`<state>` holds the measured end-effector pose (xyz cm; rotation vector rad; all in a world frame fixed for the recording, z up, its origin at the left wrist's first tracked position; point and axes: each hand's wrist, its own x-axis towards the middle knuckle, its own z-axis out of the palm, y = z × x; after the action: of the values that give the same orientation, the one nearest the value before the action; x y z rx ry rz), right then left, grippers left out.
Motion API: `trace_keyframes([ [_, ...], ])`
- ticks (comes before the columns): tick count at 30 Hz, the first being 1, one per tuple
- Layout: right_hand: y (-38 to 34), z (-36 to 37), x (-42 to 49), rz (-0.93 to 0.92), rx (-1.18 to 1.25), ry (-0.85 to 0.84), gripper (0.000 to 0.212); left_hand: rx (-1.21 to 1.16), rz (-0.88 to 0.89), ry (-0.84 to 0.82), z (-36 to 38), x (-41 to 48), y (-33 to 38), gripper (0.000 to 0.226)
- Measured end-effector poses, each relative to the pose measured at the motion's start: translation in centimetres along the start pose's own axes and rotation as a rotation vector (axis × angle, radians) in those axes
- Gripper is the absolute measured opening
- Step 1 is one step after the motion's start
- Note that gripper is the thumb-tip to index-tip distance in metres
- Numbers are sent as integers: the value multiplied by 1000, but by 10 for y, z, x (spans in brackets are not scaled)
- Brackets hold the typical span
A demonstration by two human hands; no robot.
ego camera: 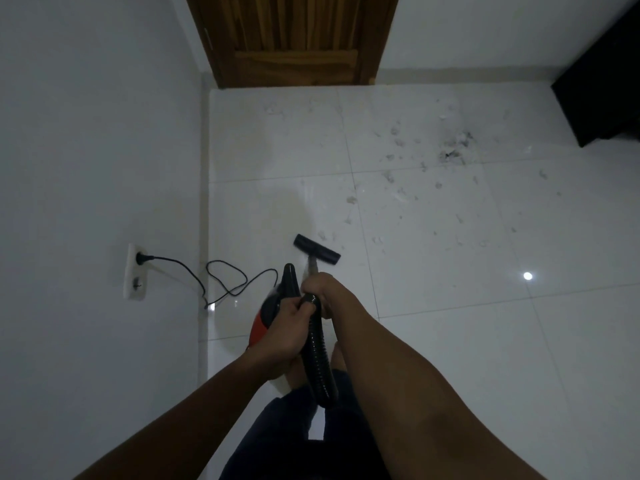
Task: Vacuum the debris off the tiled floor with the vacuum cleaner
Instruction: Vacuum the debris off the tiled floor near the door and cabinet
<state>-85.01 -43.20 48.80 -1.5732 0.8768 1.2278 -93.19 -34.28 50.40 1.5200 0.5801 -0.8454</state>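
**Hands and vacuum.** Your left grip is curled round the red-and-black vacuum cleaner. Your right grip is closed on the top of its tube, where the ribbed hose joins. The nozzle lies just ahead of both grips on the white tiled floor. Debris is scattered well beyond it, to the right. There is one wooden door, and one cord is plugged into one wall socket.

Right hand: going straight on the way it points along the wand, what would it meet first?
The right hand would probably first meet the black floor nozzle at the end of the wand, then the tiled floor; depth is hard to judge from above.
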Motion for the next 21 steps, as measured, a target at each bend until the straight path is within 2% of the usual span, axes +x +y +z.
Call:
trace_keyframes([
  [3, -9, 0, 11, -14, 45, 17, 22, -22, -16, 23, 1, 3, 11, 17],
  [7, -18, -8, 12, -143, 296, 48, 26, -31, -6, 36, -2, 14, 28, 28],
  [11, -26, -28, 18, -154, 359, 20, 25, -41, 8, 27, 8, 26, 43, 24],
  [14, -36, -49, 25, -165, 285, 36, 27, -52, -13, 60, 22, 35, 52, 23],
  [18, -56, -79, 31, -100, 46, 48, 33, -62, -14, 84, 42, 44, 73, 24],
  [21, -68, -106, 39, -85, 35, -11, 30, -79, -17, 134, 66, 57, 94, 23],
])
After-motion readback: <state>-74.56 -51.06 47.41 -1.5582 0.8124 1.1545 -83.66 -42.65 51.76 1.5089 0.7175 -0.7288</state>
